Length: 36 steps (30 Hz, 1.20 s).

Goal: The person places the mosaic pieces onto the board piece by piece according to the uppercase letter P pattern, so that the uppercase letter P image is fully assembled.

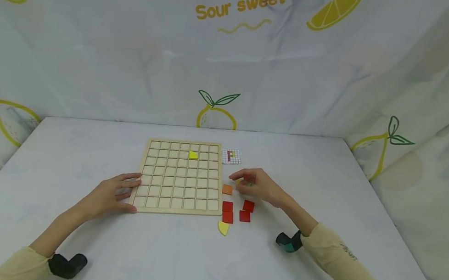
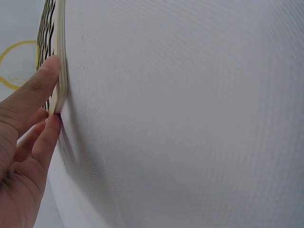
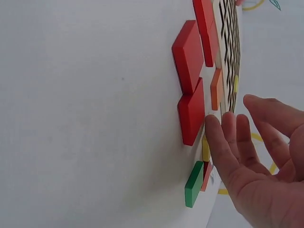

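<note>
And here is the left hand [image 1: 111,196] at the board [image 1: 180,170], its fingers spread and touching the left edge, the thumb down by the near left corner. The board sits flat on the white worktop [image 1: 153,256], seven cells by seven, with one yellow quarter [image 1: 193,155] lying in the second row from the far side, third cell from the right.

Over on the right, the right hand [image 1: 260,186] hangs above a little cluster, thumb and fingers well apart, and nothing shows between them! Beneath it the right wrist view picks out a green piece [image 3: 194,184], a yellow piece [image 3: 205,149] and a red piece [image 3: 205,176], partly hidden.

Just beside the board's right edge lies an orange square [image 1: 227,189]; nearer come four red squares [image 1: 245,216], two on the left and two on the right. Nearest of all, another yellow quarter [image 1: 223,228]. At the far right corner, a small card [image 1: 232,156] with a coloured grid lies beside the board. Behind it all hangs the lemon-print cloth [image 1: 126,55], and each wrist carries a black device [image 1: 67,265].
</note>
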### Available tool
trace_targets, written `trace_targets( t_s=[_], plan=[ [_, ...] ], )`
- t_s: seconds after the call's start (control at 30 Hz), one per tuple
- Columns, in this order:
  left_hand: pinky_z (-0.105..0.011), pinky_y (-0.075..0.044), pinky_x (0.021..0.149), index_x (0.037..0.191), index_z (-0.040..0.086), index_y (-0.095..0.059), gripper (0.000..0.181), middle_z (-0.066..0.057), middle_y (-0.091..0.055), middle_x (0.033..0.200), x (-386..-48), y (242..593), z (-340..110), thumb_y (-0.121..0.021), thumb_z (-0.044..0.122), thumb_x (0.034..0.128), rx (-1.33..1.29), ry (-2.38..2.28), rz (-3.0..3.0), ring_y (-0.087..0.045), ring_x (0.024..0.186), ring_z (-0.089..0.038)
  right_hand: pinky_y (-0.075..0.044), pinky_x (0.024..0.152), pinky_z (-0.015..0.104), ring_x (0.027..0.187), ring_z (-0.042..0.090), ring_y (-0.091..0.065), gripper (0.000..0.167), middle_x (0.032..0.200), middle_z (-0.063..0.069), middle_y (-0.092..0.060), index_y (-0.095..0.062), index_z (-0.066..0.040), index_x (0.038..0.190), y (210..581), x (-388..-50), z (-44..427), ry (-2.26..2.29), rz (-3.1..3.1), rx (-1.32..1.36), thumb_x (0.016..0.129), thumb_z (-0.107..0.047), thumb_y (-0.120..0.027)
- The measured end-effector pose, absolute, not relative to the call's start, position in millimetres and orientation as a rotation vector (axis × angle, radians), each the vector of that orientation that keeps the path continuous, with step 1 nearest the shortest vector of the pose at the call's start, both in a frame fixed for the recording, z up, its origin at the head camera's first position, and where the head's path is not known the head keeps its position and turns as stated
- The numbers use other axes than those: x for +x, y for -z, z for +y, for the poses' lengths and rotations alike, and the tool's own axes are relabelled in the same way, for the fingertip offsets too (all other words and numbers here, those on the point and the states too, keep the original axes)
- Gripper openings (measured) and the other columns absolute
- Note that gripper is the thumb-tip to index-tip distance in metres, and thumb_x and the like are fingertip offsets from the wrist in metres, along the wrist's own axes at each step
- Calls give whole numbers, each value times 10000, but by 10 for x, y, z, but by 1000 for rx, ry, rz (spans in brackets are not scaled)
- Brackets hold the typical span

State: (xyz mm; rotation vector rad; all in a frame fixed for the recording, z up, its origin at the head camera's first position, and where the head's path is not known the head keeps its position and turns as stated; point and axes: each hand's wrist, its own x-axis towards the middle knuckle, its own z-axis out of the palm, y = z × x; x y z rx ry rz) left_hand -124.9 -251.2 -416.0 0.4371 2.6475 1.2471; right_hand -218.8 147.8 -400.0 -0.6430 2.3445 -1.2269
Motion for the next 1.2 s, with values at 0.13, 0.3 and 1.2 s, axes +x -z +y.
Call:
trace_targets(
  t_s=[0.13,0.3,1.2],
  plan=[
    [-349,-528,943,1290,-169,-489,725,-270,-344,1462,-1252,4149,-2509,-828,107,712,433,-1256,2640,-465,1241,-443,-580,753,228,876,196,-596,281,1106,91,-649,-667,-35,1151,4022,-2145,1426,1182,2424,-587,872,-48,-693],
    [-352,-525,946,1300,-170,-476,735,-271,-345,1462,-1259,4156,-2519,-825,110,717,440,-1256,2639,-462,1245,-440,-594,721,229,822,169,-627,276,1071,83,-661,-678,-32,1110,4036,-2086,1349,1157,2516,-513,839,-33,-727],
    [-341,-524,947,1284,-175,-491,719,-275,-337,1461,-1257,4161,-2508,-826,93,707,427,-1256,2647,-440,1257,-451,-609,710,243,735,148,-621,258,970,90,-679,-680,-18,1040,4027,-2073,1232,1006,2672,-458,798,-28,-769]
  ],
)
